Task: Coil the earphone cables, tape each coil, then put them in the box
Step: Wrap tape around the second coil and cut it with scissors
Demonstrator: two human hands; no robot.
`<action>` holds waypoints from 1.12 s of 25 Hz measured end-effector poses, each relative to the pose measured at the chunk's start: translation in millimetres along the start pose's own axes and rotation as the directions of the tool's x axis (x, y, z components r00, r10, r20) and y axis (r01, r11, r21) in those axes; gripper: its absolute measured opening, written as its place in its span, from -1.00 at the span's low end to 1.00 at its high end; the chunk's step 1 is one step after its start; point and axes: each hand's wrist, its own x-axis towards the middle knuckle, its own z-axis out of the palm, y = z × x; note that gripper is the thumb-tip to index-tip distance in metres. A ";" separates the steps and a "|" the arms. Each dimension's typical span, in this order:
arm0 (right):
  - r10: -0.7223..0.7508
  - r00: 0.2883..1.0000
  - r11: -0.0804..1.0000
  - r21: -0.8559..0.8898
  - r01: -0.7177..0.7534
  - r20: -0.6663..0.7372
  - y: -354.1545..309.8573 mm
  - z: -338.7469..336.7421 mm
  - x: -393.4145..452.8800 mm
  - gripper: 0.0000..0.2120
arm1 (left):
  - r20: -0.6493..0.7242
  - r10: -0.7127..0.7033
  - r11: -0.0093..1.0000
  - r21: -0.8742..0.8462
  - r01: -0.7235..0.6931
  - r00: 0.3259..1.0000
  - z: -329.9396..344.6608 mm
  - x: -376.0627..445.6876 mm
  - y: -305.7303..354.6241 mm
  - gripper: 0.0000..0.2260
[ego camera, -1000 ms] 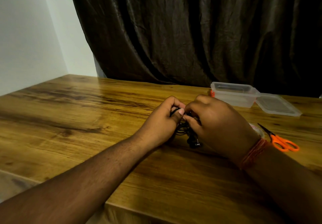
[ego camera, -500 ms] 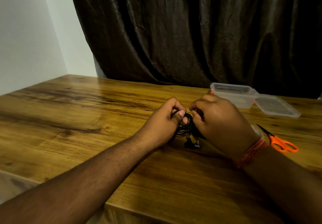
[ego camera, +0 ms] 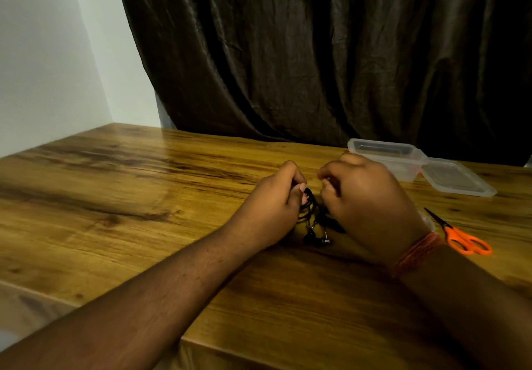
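hands working a black earphone coil, mid-worktop

hands meet over the middle of the wooden worktop [ego camera: 121,197]. my left hand [ego camera: 270,211] has its fingers curled round a coil of black earphone cable [ego camera: 309,207], thumb pressed over the loops, so the bundle stands just off the wood between the two hands. my right hand [ego camera: 368,205] is curled too, fingertips pinched at something small just beside the coil; i cannot tell from here whether it has the cable end or a bit of tape. an orange thread band [ego camera: 414,254] sits round the right wrist.

below the coil the earbuds [ego camera: 316,240] dangle on short leads and rest on the worktop, touching it between my wrists.

the clear plastic box [ego camera: 385,153] stands open at the far right of the worktop, behind the right hand, with its lid [ego camera: 454,178] lying flat just beside it on the right. orange-handled scissors [ego camera: 463,240] lie near the right wrist, blades shut and pointing away from me. a dark curtain [ego camera: 316,53] hangs behind the worktop, and a white wall [ego camera: 43,67] stands to the left.
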 end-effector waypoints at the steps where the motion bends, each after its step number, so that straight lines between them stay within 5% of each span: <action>1: 0.033 0.999 0.998 0.046 -0.031 -0.029 4.0 -2.6 0.7 -0.84 | -0.010 -0.047 0.999 -0.023 0.047 0.999 -2.2 0.2 0.8 -0.93; 3: 0.064 0.996 0.994 0.089 -0.059 -0.060 8.2 -3.8 1.1 -0.86 | 0.035 -0.205 0.951 -0.231 0.207 0.978 -5.8 0.8 2.5 -0.91; 6: 0.032 0.997 0.994 0.105 -0.025 -0.065 3.1 1.1 -0.9 -0.86 | 0.192 -0.384 0.710 -0.564 0.422 0.903 -7.5 1.2 5.6 -0.87; 8: -0.010 0.996 0.995 0.100 0.019 -0.087 -0.1 2.4 -3.4 -0.85 | 0.270 -0.422 0.532 -0.700 0.477 0.866 -5.9 2.6 6.3 -0.84; 10: -0.050 0.992 0.996 0.063 0.057 -0.116 -1.2 3.2 -5.7 -0.85 | 0.282 -0.448 0.465 -0.737 0.490 0.848 -4.4 3.5 4.8 -0.84; 18: -0.131 0.991 0.986 -0.106 0.130 0.000 -13.8 11.8 -7.4 -0.88 | 0.245 -0.445 0.531 -0.702 0.475 0.861 2.7 -0.1 7.9 -0.85; 28: -0.138 0.988 0.985 -0.098 0.144 0.072 -17.8 10.8 -8.0 -0.86 | 0.197 -0.372 0.695 -0.589 0.413 0.907 7.0 -3.1 3.2 -0.84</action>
